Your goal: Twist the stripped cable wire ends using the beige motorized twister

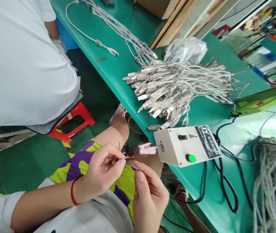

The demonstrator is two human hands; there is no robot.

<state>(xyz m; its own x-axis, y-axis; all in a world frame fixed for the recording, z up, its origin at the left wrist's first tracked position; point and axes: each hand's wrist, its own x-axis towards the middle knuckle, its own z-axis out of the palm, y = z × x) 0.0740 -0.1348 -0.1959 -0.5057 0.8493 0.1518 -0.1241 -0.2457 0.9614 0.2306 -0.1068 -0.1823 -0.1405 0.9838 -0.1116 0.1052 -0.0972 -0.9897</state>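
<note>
My left hand (101,173) is closed in a pinch on the thin stripped wires (127,157) of a cable, red and dark strands sticking out toward the right. My right hand (150,195) sits just below and right of those wire ends, thumb up and fingers curled, closest to the wire tips; whether it holds anything is hidden. Just beyond the wires, a pink-tipped spindle (144,149) projects from a beige control box (186,145) at the table edge.
A heap of silver USB cables (172,87) and a plastic bag (185,49) lie on the green table (118,68). Grey cable bundles (272,181) hang at right. Another person in white (19,58) sits on a red stool (76,121) at left.
</note>
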